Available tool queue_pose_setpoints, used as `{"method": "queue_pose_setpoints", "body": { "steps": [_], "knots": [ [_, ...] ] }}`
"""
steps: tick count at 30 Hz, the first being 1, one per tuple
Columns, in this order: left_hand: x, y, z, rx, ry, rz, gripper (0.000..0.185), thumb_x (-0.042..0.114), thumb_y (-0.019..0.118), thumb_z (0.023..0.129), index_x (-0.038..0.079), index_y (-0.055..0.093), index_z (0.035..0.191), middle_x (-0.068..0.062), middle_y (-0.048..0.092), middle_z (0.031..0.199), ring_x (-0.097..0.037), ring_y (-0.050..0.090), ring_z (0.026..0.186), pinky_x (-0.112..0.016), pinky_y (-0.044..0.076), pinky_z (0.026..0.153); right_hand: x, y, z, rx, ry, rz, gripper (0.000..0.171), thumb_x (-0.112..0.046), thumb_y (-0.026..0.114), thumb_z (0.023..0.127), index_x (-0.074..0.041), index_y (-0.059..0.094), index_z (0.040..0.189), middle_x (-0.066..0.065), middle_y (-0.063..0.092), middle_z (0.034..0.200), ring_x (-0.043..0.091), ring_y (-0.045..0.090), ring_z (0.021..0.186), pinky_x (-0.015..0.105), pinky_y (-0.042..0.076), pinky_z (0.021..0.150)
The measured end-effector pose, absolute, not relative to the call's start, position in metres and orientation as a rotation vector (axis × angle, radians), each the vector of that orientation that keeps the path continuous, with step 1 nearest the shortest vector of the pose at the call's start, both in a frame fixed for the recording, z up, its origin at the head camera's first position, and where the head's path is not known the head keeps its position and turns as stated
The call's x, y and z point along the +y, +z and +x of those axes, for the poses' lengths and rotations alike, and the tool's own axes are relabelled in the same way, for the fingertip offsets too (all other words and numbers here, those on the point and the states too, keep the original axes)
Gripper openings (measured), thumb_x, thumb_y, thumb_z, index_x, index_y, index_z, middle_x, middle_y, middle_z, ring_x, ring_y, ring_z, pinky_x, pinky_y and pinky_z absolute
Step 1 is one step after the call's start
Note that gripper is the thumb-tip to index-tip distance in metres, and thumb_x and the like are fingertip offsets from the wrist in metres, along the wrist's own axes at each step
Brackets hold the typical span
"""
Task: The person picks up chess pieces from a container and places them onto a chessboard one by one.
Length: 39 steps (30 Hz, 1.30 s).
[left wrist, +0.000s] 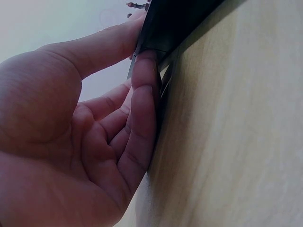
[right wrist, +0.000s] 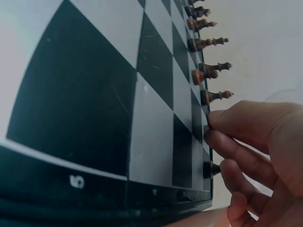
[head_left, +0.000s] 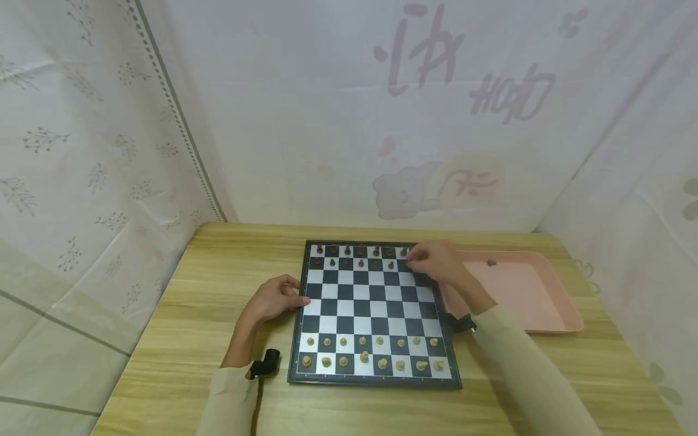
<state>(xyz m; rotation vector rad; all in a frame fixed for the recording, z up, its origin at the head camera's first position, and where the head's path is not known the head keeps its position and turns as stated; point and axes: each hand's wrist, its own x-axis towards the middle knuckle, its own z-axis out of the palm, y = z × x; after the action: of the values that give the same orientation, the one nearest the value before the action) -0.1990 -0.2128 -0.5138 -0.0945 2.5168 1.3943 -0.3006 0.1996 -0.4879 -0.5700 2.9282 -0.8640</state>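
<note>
A black-and-white chessboard [head_left: 361, 292] lies on the table, its pale pieces [head_left: 364, 357] lined up in two rows on the near side. Dark brown pieces [head_left: 376, 251] stand along the far side in two rows. My left hand [head_left: 272, 299] grips the board's left edge, thumb [left wrist: 102, 47] on top and fingertips [left wrist: 144, 71] against the side and underside. At the far right corner, my right hand [head_left: 438, 261] pinches a small chess piece between thumb [right wrist: 236, 116] and index finger, close over the second row. The fingers mostly hide that piece. Another dark piece [right wrist: 214, 169] stands beside them.
A shallow pink tray [head_left: 515, 293] sits right of the board, partly behind my right forearm, with a small brown piece [head_left: 491, 263] inside. The wooden table [head_left: 218, 290] meets hanging printed cloth [head_left: 327, 121] at the back and sides.
</note>
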Motion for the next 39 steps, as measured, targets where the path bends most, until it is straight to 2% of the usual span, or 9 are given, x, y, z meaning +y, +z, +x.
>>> {"method": "queue_pose_setpoints", "body": {
  "steps": [8, 14, 18, 21, 26, 29, 32, 36, 39],
  "knots": [
    [-0.213, -0.513, -0.199, 2.517, 1.397, -0.092, 0.048, 0.020, 0.093, 0.090, -0.002, 0.070, 0.126, -0.009, 0.070, 0.090, -0.026, 0.061, 0.083, -0.037, 0.047, 0.076, 0.196, -0.493, -0.303, 2.963, -0.778, -0.615, 0.008, -0.011, 0.085, 0.093, -0.010, 0.086, 0.100, 0.002, 0.081, 0.097, 0.025, 0.070, 0.090, 0.049, 0.056, 0.082],
    [-0.212, -0.512, -0.199, 2.519, 1.391, -0.096, 0.048, 0.020, 0.093, 0.090, -0.003, 0.070, 0.126, -0.009, 0.070, 0.091, -0.026, 0.061, 0.083, -0.037, 0.047, 0.075, 0.202, -0.492, -0.302, 2.961, -0.812, -0.563, 0.016, -0.010, 0.082, 0.091, -0.007, 0.085, 0.106, 0.004, 0.080, 0.100, 0.027, 0.069, 0.092, 0.049, 0.056, 0.083],
    [-0.212, -0.512, -0.198, 2.520, 1.388, -0.097, 0.048, 0.020, 0.093, 0.090, -0.003, 0.070, 0.127, -0.009, 0.070, 0.091, -0.026, 0.061, 0.083, -0.037, 0.047, 0.076, 0.215, -0.490, -0.299, 2.960, -0.895, -0.513, 0.019, -0.013, 0.079, 0.095, -0.007, 0.083, 0.113, 0.007, 0.078, 0.103, 0.028, 0.067, 0.092, 0.048, 0.055, 0.081],
    [-0.212, -0.511, -0.198, 2.520, 1.389, -0.094, 0.049, 0.019, 0.093, 0.090, -0.003, 0.070, 0.127, -0.010, 0.070, 0.091, -0.026, 0.061, 0.083, -0.037, 0.047, 0.076, 0.232, -0.487, -0.295, 2.973, -0.974, -0.473, 0.021, -0.014, 0.076, 0.100, -0.007, 0.080, 0.119, 0.011, 0.078, 0.110, 0.032, 0.069, 0.100, 0.051, 0.055, 0.086],
    [-0.212, -0.511, -0.198, 2.518, 1.381, -0.103, 0.049, 0.020, 0.093, 0.091, -0.003, 0.070, 0.127, -0.010, 0.070, 0.092, -0.026, 0.061, 0.084, -0.037, 0.047, 0.076, 0.268, -0.484, -0.288, 3.008, -1.054, -0.345, 0.031, -0.025, 0.073, 0.108, -0.004, 0.076, 0.131, 0.019, 0.075, 0.127, 0.041, 0.068, 0.119, 0.059, 0.052, 0.101],
    [-0.212, -0.511, -0.197, 2.520, 1.377, -0.107, 0.048, 0.020, 0.093, 0.091, -0.002, 0.070, 0.127, -0.010, 0.070, 0.092, -0.026, 0.061, 0.085, -0.037, 0.047, 0.076, 0.293, -0.484, -0.286, 3.026, -1.079, -0.260, 0.032, -0.029, 0.071, 0.110, -0.003, 0.075, 0.130, 0.021, 0.075, 0.127, 0.041, 0.067, 0.119, 0.055, 0.052, 0.098],
    [-0.212, -0.510, -0.197, 2.523, 1.373, -0.107, 0.049, 0.021, 0.092, 0.091, -0.002, 0.070, 0.127, -0.010, 0.070, 0.093, -0.027, 0.061, 0.085, -0.038, 0.047, 0.077, 0.319, -0.488, -0.286, 3.014, -1.109, -0.190, 0.033, -0.028, 0.068, 0.112, -0.002, 0.075, 0.130, 0.023, 0.075, 0.124, 0.040, 0.069, 0.113, 0.038, 0.054, 0.090],
    [-0.211, -0.511, -0.197, 2.522, 1.369, -0.111, 0.049, 0.021, 0.092, 0.091, -0.003, 0.070, 0.128, -0.010, 0.071, 0.093, -0.027, 0.062, 0.086, -0.038, 0.048, 0.079, 0.353, -0.491, -0.288, 3.017, -0.959, -0.097, 0.044, -0.044, 0.065, 0.112, -0.006, 0.076, 0.132, 0.020, 0.077, 0.125, 0.040, 0.069, 0.115, 0.036, 0.052, 0.089],
    [-0.211, -0.512, -0.197, 2.520, 1.369, -0.107, 0.050, 0.021, 0.092, 0.092, -0.003, 0.069, 0.128, -0.009, 0.071, 0.093, -0.027, 0.062, 0.086, -0.039, 0.048, 0.079, 0.372, -0.492, -0.291, 2.961, -0.889, -0.019, 0.054, -0.053, 0.065, 0.109, -0.006, 0.077, 0.133, 0.020, 0.076, 0.127, 0.042, 0.067, 0.118, 0.046, 0.053, 0.090]
  ]
}}
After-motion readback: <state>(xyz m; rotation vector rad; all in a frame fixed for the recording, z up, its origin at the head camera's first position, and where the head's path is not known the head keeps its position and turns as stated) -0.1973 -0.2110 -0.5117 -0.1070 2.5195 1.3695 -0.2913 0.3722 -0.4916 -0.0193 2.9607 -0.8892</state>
